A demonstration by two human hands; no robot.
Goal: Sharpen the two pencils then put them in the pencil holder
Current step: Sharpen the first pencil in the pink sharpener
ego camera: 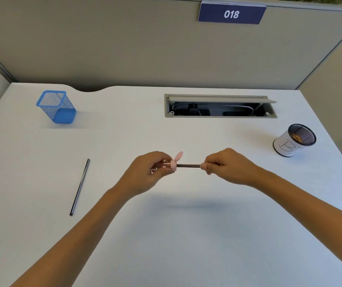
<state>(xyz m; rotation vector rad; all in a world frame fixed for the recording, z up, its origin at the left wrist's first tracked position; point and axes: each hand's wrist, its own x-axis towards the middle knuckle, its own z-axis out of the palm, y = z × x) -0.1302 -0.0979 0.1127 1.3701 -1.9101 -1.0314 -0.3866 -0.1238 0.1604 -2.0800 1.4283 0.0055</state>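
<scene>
Both hands are raised above the white desk (186, 245), meeting over its middle. The left hand (151, 172) has its fingers curled tight around a small pink sharpener (174, 164) with a pale ear-like tab sticking up from it. The right hand (226, 166) pinches the far end of a dark pencil (188, 166) between thumb and curled fingers. That pencil lies level between the two hands, its left end pushed into the sharpener; the tip is hidden inside.

A second dark pencil (80, 187) lies flat on the desk to the left, well apart from the hands, pointing roughly away from the person. The blue mesh pencil holder (57, 107) stands upright at the far left. A round mesh cup (294, 140) wrapped in white paper stands at the right, with brownish bits inside.
</scene>
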